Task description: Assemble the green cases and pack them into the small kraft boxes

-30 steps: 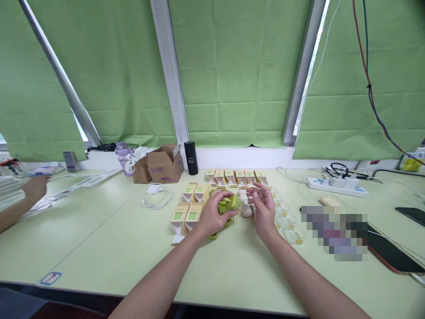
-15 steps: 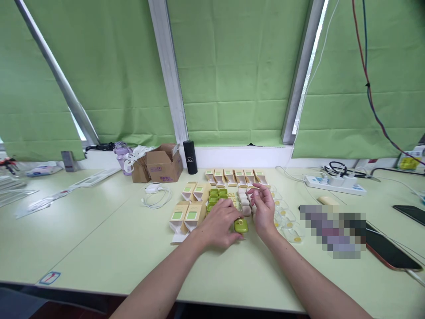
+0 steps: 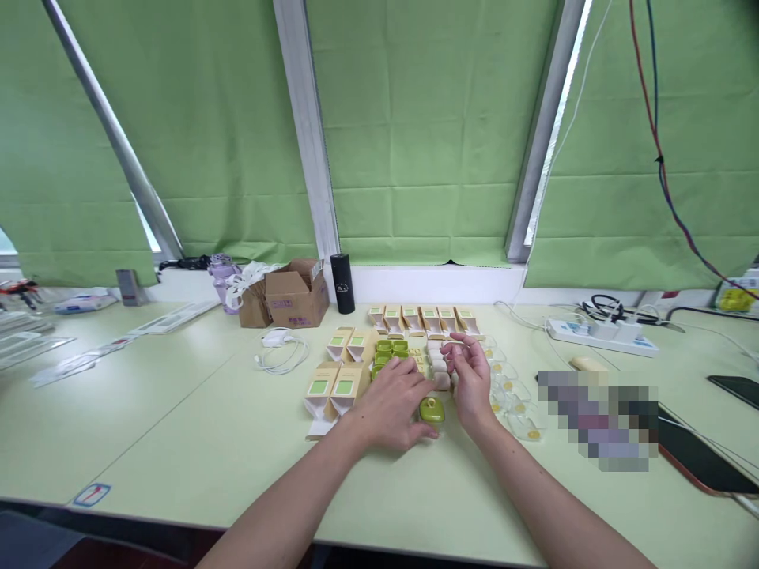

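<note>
My left hand [image 3: 398, 405] bends its fingers and thumb around a small clear box with a green lid [image 3: 432, 409] that carries a pale ring-shaped piece. My right hand [image 3: 471, 379] hovers just right of this box, its fingers loosely curled and apart, with nothing visible in them. Beyond my left hand stand green square cups [image 3: 384, 346], partly hidden by it. Small cream pieces [image 3: 417, 352] lie beside them. Pale rounded blocks [image 3: 439, 365] sit between my hands. Clear boxes with yellow dots [image 3: 526, 427] line up to the right of my right hand.
Open cartons with green labels [image 3: 319, 387] stand left of my left hand; more cartons [image 3: 430, 320] form a back row. A brown cardboard box [image 3: 295, 296], black bottle [image 3: 342, 284] and white cable [image 3: 278, 348] lie behind. At right are a power strip [image 3: 602, 336] and phone [image 3: 700, 450].
The view has shifted slightly. My left thumb and fingers have parted a little from the green lid, showing more of it. My right hand stays almost where it was.
</note>
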The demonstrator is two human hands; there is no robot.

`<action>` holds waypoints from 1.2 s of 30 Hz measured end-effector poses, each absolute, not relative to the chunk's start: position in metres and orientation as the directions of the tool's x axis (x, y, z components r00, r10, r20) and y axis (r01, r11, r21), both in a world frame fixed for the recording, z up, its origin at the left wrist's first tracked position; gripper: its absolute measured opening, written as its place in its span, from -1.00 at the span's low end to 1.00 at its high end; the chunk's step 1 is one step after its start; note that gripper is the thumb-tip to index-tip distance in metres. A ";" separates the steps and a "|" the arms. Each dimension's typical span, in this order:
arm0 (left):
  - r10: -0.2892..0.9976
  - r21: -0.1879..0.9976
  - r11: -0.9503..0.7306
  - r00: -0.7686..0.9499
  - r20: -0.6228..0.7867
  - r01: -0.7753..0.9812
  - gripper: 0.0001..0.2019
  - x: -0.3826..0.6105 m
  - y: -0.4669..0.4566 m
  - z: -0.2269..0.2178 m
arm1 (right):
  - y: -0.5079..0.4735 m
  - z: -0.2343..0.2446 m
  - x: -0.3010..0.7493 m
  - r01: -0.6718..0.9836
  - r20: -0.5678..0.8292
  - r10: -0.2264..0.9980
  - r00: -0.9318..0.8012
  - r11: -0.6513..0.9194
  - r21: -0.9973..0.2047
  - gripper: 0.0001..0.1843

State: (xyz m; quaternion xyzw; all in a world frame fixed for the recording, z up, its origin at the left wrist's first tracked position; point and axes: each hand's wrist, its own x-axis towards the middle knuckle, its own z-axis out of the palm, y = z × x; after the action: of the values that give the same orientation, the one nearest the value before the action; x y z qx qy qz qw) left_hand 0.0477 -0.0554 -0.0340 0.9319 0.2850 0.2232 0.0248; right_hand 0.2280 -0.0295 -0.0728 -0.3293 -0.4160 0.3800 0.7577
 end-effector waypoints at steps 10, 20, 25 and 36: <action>0.698 0.057 -0.607 0.498 0.514 0.793 -0.72 0.022 0.007 -0.002 | -0.030 -0.071 0.225 -0.313 0.370 0.853 0.369 0.488 -0.815 -0.58; 0.877 0.003 -0.471 0.468 0.110 0.882 -0.77 0.001 0.105 -0.012 | -0.033 -0.071 0.225 -0.292 0.388 0.848 0.362 0.498 -0.816 -0.61; 0.898 -0.025 -0.440 0.440 0.007 0.898 -0.69 0.010 0.124 -0.022 | -0.034 -0.071 0.224 -0.275 0.390 0.854 0.344 0.489 -0.828 -0.61; 0.911 -0.079 -0.413 0.410 -0.041 0.908 -0.83 0.017 0.134 -0.036 | -0.034 -0.069 0.224 -0.260 0.385 0.861 0.333 0.476 -0.840 -0.62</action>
State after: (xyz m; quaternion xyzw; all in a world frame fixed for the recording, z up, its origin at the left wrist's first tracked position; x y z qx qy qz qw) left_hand 0.0170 0.1339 -0.0360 0.8395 0.5415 -0.0387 -0.0221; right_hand 0.2241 -0.0335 -0.0692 -0.3444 -0.4360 0.3788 0.7401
